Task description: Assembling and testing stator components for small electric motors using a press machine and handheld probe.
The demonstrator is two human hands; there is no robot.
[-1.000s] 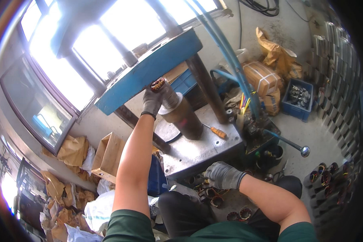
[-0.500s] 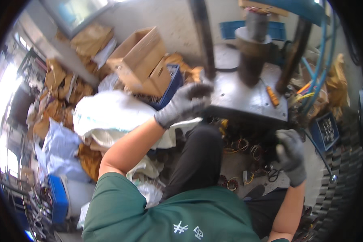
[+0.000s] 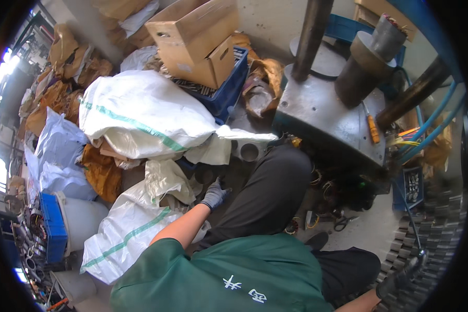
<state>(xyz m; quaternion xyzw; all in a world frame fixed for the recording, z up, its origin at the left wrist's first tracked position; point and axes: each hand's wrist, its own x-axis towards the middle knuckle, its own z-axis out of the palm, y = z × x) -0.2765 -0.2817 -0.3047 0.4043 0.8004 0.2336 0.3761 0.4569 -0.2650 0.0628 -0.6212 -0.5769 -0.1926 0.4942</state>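
1. Daylight flooded the far left, where patches of the background burned out to white with a violet fringe.
2. Soft light brightened the white sack [image 3: 145, 117], greyed its folds and laid a dull sheen on the steel press bed [image 3: 343, 114].
3. Deep shadow pooled beneath the press bed, swallowing detail, while the black trousers [image 3: 265, 192] read as a nearly flat dark mass.
4. The left grip [image 3: 216, 196] appeared in fair, even light; the right grip [image 3: 400, 283] was dim and indistinct.
5. Blur streaked the stacked metal parts [image 3: 429, 236] at right.
6. Fisheye distortion stretched the margins, and a black vignette closed off the corners.
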